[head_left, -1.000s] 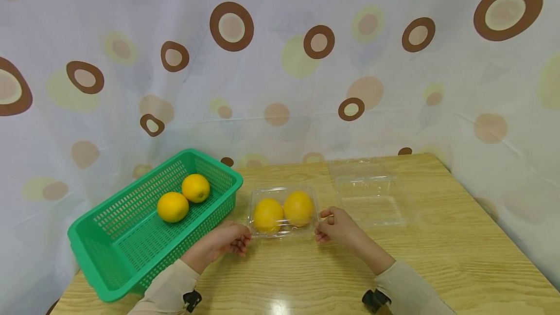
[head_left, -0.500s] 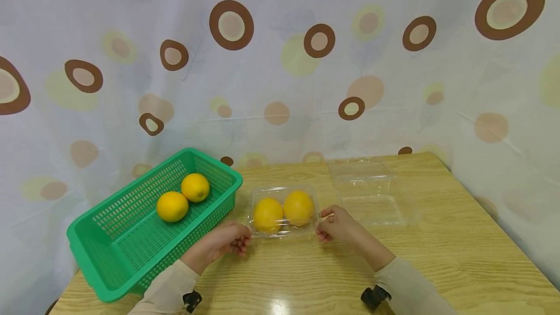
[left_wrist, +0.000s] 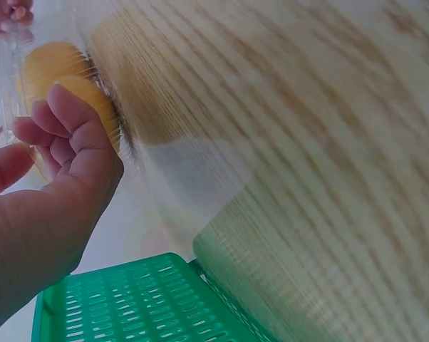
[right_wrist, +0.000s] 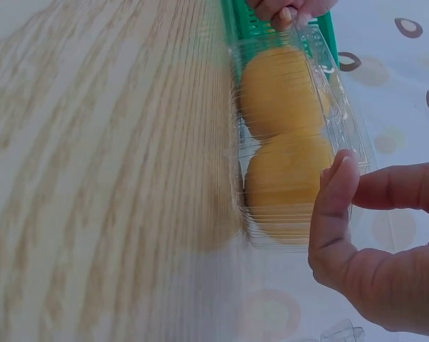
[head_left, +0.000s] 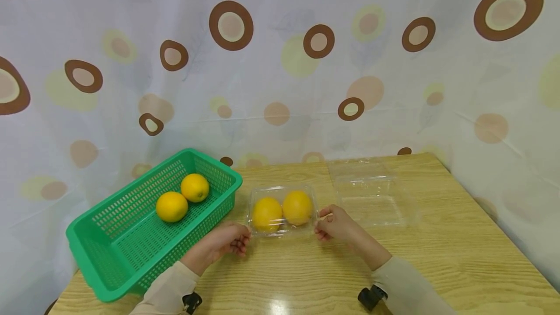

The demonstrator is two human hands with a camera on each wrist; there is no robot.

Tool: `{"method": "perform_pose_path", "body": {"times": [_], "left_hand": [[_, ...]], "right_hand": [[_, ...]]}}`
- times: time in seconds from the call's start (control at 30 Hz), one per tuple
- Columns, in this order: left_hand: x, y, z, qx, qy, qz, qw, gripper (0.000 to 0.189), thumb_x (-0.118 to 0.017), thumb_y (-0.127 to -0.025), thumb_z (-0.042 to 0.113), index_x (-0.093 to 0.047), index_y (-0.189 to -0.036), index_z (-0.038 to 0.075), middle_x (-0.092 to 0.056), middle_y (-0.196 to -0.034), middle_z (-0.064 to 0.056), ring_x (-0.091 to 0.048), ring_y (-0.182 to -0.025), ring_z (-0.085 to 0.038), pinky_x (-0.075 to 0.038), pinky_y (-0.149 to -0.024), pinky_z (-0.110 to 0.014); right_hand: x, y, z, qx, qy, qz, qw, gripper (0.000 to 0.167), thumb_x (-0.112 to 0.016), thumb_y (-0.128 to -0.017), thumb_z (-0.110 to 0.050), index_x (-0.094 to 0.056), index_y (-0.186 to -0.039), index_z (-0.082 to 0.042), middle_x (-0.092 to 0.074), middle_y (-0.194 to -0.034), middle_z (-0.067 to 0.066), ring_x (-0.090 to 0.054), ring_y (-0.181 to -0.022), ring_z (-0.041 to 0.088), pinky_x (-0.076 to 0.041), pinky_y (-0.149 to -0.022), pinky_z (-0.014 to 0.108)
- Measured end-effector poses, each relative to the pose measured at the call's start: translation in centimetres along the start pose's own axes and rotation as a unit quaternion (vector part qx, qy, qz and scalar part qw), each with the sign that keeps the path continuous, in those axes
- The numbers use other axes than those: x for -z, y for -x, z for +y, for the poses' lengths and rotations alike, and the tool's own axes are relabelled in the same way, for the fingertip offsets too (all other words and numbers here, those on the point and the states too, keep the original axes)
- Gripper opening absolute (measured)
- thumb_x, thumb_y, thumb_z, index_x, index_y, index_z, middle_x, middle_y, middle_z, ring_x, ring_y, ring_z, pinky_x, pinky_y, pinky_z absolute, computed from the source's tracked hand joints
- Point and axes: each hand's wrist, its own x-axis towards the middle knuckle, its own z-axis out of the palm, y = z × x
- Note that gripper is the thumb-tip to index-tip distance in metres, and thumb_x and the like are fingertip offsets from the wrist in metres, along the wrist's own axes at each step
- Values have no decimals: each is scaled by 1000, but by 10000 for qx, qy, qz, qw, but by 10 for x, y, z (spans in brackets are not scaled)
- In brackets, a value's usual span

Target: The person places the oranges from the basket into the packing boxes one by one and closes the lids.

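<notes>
A clear plastic clamshell container (head_left: 283,231) stands mid-table with its lid down over two oranges (head_left: 298,207), which show through the ribbed walls. At its front left corner my left hand (head_left: 227,239) pinches the rim between thumb and curled fingers. My right hand (head_left: 337,227) does the same at the front right corner; in the right wrist view its thumb and index finger (right_wrist: 336,192) meet on the rim. The oranges sit side by side inside, one nearer each hand.
A green plastic basket (head_left: 218,210) with two more oranges (head_left: 172,206) (head_left: 195,187) stands at the left, close to my left forearm. An open clear clamshell (head_left: 372,203) lies at the back right on the wooden table (head_left: 442,237). A patterned curtain (head_left: 280,62) hangs behind.
Both hands keep their grip on the container's front corners. Hardly anything differs; the view shifts very slightly.
</notes>
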Motion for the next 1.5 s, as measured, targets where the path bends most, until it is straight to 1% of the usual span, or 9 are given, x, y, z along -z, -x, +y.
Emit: {"method": "perform_pose_path", "body": {"times": [0.17,0.33,0.5,0.6,0.83,1.07,1.23,1.33,1.5], "left_hand": [[0,-1,2,67,181,152,9997,14,-51,-88,10,-55,-77,3,-52,-66,-1,-51,-58,-13,-49,-59,-27],[1,-3,1,166,304,347,9988,11,-50,-86,8,-55,-79,1,-51,-65,0,-51,-56,-12,-49,-57,-26],[0,-5,1,201,452,499,9975,16,-46,-90,9,-53,-77,2,-50,-64,0,-50,-55,-12,-49,-56,-26],[-1,-7,2,213,560,583,9965,17,-44,-91,9,-51,-75,4,-48,-63,1,-49,-54,-11,-49,-55,-26],[0,-13,1,315,643,840,9939,21,-41,-90,7,-48,-70,8,-46,-60,3,-47,-52,-10,-48,-53,-27],[2,-15,0,355,672,941,9927,23,-38,-97,12,-48,-78,6,-46,-62,2,-46,-54,-11,-46,-54,-27],[3,-14,1,348,757,977,9917,23,-36,-101,16,-48,-84,5,-47,-64,1,-46,-55,-12,-46,-55,-27],[4,-13,0,344,814,984,9912,24,-34,-102,17,-47,-85,5,-47,-64,1,-46,-56,-11,-46,-55,-27],[5,-12,-1,355,924,1041,9896,25,-33,-102,17,-46,-84,7,-46,-64,1,-45,-55,-11,-46,-55,-27]], "right_hand": [[-2,-2,0,165,10,-30,9999,33,-53,-94,2,-37,-119,17,-63,-82,20,-60,-63,15,-55,-64,33],[-6,-7,-2,220,46,82,9997,31,-52,-94,4,-37,-118,17,-62,-81,20,-60,-61,14,-55,-63,32],[-11,-15,-4,129,37,328,9994,28,-51,-93,5,-38,-116,15,-62,-78,18,-59,-58,13,-54,-59,28],[-13,-20,-4,30,2,459,9989,26,-52,-93,5,-40,-115,13,-62,-78,18,-59,-58,13,-54,-59,28],[-17,-30,-5,1,54,484,9988,25,-52,-93,4,-40,-113,12,-60,-76,16,-58,-57,15,-55,-60,32],[-19,-37,-10,-34,-4,453,9990,25,-52,-93,6,-39,-114,12,-60,-74,13,-57,-56,13,-54,-57,27],[-20,-40,-12,3,-21,428,9991,27,-50,-92,7,-39,-116,13,-61,-76,15,-58,-56,13,-55,-59,30],[-21,-43,-11,-29,5,427,9991,28,-51,-92,6,-39,-116,14,-61,-76,16,-59,-56,13,-55,-59,30],[-25,-47,-12,-151,-4,488,9987,25,-53,-92,6,-40,-113,12,-60,-74,14,-58,-56,13,-55,-57,29]]}}
